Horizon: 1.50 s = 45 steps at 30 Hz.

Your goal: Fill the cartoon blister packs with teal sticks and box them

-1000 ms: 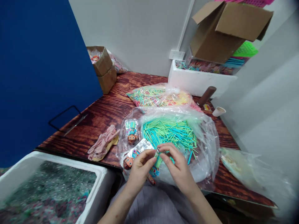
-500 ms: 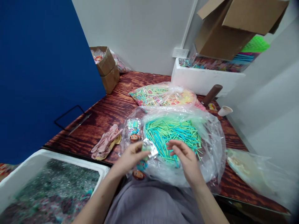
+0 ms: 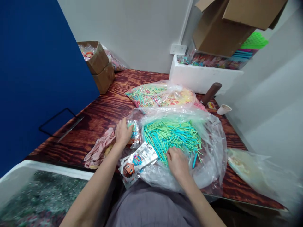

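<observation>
My left hand (image 3: 123,132) reaches forward and closes on a small cartoon-printed packet (image 3: 134,134) lying at the left edge of an open plastic bag (image 3: 213,151). My right hand (image 3: 177,162) rests knuckles-up in the bag's pile of green and blue sticks (image 3: 172,135), fingers curled down into them; what they hold is hidden. Another printed packet with a cartoon face (image 3: 137,160) lies flat on the bag's near edge between my two hands.
A pink cloth (image 3: 99,149) lies left of my left hand. A second bag of mixed-colour sticks (image 3: 161,94) sits behind. White foam boxes stand near left (image 3: 35,167) and far right (image 3: 201,78). Cardboard boxes (image 3: 99,63), a paper cup (image 3: 223,109) and a brown cylinder (image 3: 210,91) are further back.
My left hand let go of the cartoon-face packet, now lying on the bag's edge, and reached forward to the other packet. My right hand dropped into the sticks.
</observation>
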Each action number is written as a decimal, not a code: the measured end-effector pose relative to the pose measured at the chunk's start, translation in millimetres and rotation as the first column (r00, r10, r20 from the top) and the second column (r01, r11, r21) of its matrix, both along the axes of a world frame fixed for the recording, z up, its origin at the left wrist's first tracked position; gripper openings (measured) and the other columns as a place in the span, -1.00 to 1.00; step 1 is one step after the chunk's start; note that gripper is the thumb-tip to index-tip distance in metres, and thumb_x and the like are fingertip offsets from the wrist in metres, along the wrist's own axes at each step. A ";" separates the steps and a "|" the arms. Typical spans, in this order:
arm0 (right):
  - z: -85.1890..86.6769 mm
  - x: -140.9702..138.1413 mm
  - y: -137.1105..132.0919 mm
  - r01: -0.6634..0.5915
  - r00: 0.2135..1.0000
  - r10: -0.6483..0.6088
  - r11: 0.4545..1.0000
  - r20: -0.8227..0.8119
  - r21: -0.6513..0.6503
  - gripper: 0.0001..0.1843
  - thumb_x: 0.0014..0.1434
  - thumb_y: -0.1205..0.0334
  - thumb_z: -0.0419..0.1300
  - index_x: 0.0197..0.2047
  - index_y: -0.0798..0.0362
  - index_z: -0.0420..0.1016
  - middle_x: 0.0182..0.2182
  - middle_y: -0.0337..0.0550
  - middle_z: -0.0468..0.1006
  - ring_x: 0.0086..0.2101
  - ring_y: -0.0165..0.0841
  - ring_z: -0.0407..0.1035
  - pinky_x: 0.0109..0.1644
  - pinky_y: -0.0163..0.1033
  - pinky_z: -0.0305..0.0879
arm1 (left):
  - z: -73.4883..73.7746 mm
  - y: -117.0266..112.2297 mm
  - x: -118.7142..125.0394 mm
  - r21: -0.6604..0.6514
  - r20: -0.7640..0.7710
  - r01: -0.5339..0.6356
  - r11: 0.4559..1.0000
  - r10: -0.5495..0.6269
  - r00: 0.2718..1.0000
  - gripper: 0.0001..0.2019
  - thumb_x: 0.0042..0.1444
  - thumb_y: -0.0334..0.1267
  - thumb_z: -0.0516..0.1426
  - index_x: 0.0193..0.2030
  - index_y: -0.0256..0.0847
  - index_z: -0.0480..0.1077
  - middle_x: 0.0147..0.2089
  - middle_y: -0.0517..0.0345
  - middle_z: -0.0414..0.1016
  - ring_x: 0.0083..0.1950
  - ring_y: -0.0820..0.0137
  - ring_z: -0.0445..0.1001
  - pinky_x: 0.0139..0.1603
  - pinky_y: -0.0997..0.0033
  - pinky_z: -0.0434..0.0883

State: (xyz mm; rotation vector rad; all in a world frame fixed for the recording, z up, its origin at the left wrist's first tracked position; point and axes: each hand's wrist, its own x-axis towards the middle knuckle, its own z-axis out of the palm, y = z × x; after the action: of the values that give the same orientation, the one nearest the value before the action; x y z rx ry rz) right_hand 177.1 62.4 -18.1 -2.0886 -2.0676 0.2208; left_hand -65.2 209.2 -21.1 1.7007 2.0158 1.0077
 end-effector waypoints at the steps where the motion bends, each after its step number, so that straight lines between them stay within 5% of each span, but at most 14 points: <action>1: 1.3 0.0 -3.0 0.001 0.998 0.000 1.000 0.055 -0.018 -0.86 0.26 0.30 0.12 -0.32 0.08 0.48 -0.28 -0.05 0.55 -0.17 -0.17 0.39 -0.13 -0.17 0.20 | 1.3 -4.0 -0.2 0.020 -0.068 0.009 1.000 -0.008 0.998 -0.49 0.09 -0.19 0.19 0.19 -0.25 0.30 0.11 -0.21 0.40 0.21 -0.04 0.31 0.19 0.03 0.24; 5: 5.4 -5.9 -7.7 -0.020 0.984 0.036 0.996 0.175 -0.091 -0.86 0.21 0.21 0.22 -0.24 0.11 0.52 -0.22 0.04 0.55 -0.13 -0.09 0.39 -0.12 -0.12 0.20 | 14.2 -27.5 0.9 0.142 -0.220 0.110 0.984 -0.077 0.973 -0.51 0.17 -0.13 0.13 0.22 -0.23 0.29 0.19 -0.18 0.35 0.22 0.01 0.29 0.22 0.04 0.25; 10: 6.3 -22.3 4.7 -0.017 0.978 0.046 0.990 0.201 -0.141 -0.83 0.22 0.31 0.16 -0.19 0.21 0.52 -0.20 0.20 0.54 -0.13 0.00 0.41 -0.12 -0.05 0.23 | 25.7 -69.6 10.8 0.140 -0.168 0.232 0.963 -0.208 0.964 -0.65 0.22 -0.14 0.09 0.11 -0.16 0.40 0.17 -0.06 0.38 0.19 0.08 0.33 0.21 0.06 0.26; 16: 6.1 -36.5 11.9 0.048 0.973 -0.015 0.989 0.230 -0.139 -0.73 0.25 0.50 -0.03 -0.12 0.22 0.48 -0.19 0.24 0.54 -0.14 -0.03 0.44 -0.13 -0.07 0.24 | 18.0 -102.0 16.2 0.090 -0.052 0.279 0.956 -0.275 0.960 -0.67 0.22 -0.13 0.11 0.07 -0.18 0.42 0.15 -0.03 0.42 0.19 0.13 0.36 0.23 0.09 0.26; 20: 5.4 -27.3 15.2 0.072 0.994 -0.059 0.984 0.088 -0.162 -0.74 0.22 0.54 -0.02 -0.17 0.19 0.46 -0.18 0.21 0.55 -0.13 -0.09 0.46 -0.14 -0.15 0.23 | 17.4 -112.0 11.3 0.047 0.034 0.325 0.944 -0.327 0.944 -0.72 0.23 -0.17 0.09 0.03 -0.16 0.45 0.12 -0.02 0.44 0.16 0.17 0.40 0.20 0.13 0.30; 22: 4.1 -15.2 21.1 0.116 0.976 -0.142 0.980 -0.166 -0.162 -0.81 0.20 0.51 0.03 -0.25 0.14 0.43 -0.22 0.16 0.57 -0.15 -0.14 0.47 -0.14 -0.18 0.22 | 19.9 -116.2 8.1 0.045 0.059 0.349 0.936 -0.351 0.934 -0.73 0.23 -0.19 0.08 0.02 -0.14 0.46 0.11 0.00 0.45 0.16 0.19 0.40 0.20 0.13 0.30; 26: 3.8 12.5 38.0 0.175 0.752 -0.262 0.964 -0.605 -0.201 -0.82 0.26 0.28 0.02 -0.40 0.03 0.28 -0.40 -0.07 0.55 -0.30 -0.26 0.48 -0.22 -0.23 0.27 | 24.3 -121.0 4.8 0.046 0.103 0.378 0.925 -0.381 0.919 -0.73 0.22 -0.21 0.07 0.02 -0.13 0.46 0.10 0.01 0.48 0.17 0.19 0.41 0.21 0.11 0.28; 30: 8.9 28.5 44.9 0.090 0.620 -0.255 0.963 -0.742 -0.256 -0.77 0.24 0.08 -0.01 -0.39 0.00 0.24 -0.47 -0.22 0.54 -0.47 -0.35 0.48 -0.37 -0.27 0.34 | 23.8 -120.8 11.0 0.056 0.133 0.399 0.915 -0.402 0.906 -0.75 0.20 -0.20 0.09 -0.03 -0.14 0.47 0.06 0.00 0.51 0.15 0.19 0.41 0.21 0.11 0.29; 36: 13.7 33.1 38.1 -0.203 0.168 -0.371 0.894 -0.913 -0.400 -0.59 -0.02 -0.11 0.31 -0.37 0.04 0.31 -0.55 -0.32 0.48 -0.57 -0.43 0.39 -0.49 -0.33 0.29 | 21.3 -116.5 38.9 -0.002 0.289 0.516 0.856 -0.494 0.820 -0.74 0.19 -0.16 0.12 -0.02 -0.11 0.49 0.01 0.02 0.54 0.07 0.20 0.46 0.13 0.14 0.35; 40: 20.7 34.0 36.2 -0.280 0.092 -0.375 0.879 -0.923 -0.385 -0.57 -0.03 -0.10 0.36 -0.37 0.04 0.31 -0.58 -0.38 0.40 -0.61 -0.50 0.26 -0.53 -0.36 0.24 | 16.9 -103.7 71.0 -0.015 0.548 0.495 0.869 -0.407 0.731 -0.60 0.15 -0.12 0.17 0.12 -0.14 0.42 0.15 -0.07 0.48 0.05 0.19 0.49 0.06 0.14 0.42; 45: 23.7 31.1 35.6 -0.427 0.128 -0.346 0.827 -0.930 -0.366 -0.63 0.04 -0.07 0.31 -0.32 0.04 0.36 -0.58 -0.39 0.39 -0.63 -0.51 0.24 -0.54 -0.37 0.21 | 15.3 -87.6 111.9 0.017 0.819 0.371 0.929 -0.226 0.527 -0.44 0.19 0.00 0.13 0.29 -0.14 0.23 0.32 -0.16 0.30 0.17 0.17 0.44 0.00 0.21 0.46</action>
State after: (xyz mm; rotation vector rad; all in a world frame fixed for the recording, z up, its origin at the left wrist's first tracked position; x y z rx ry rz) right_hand 208.2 98.0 5.7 -1.1741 -1.0982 1.9042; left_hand 46.7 121.6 -5.8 1.0937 1.0987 1.1611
